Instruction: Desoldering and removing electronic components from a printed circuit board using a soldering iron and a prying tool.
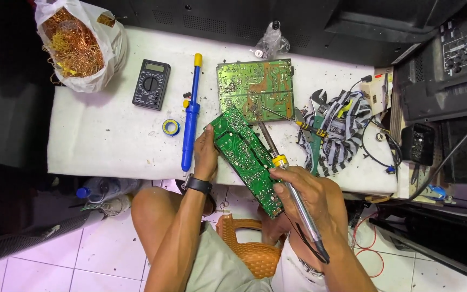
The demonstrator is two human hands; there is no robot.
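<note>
My left hand (205, 154) grips the left edge of a long green circuit board (244, 157), held tilted over the table's front edge. My right hand (304, 186) holds a soldering iron (293, 189) with a yellow collar like a pen. Its metal tip (256, 116) reaches up to the top end of the held board, next to a second green circuit board (255, 89) lying flat on the white table (109, 146).
A blue desoldering pump (192, 116), a black multimeter (151, 84), a small tape roll (171, 127) and a bag of copper wire (79, 46) lie left. A striped cloth (339, 132) with tools lies right. Black electronics casings (439, 70) surround the table. An orange plastic chair (249, 249) sits below.
</note>
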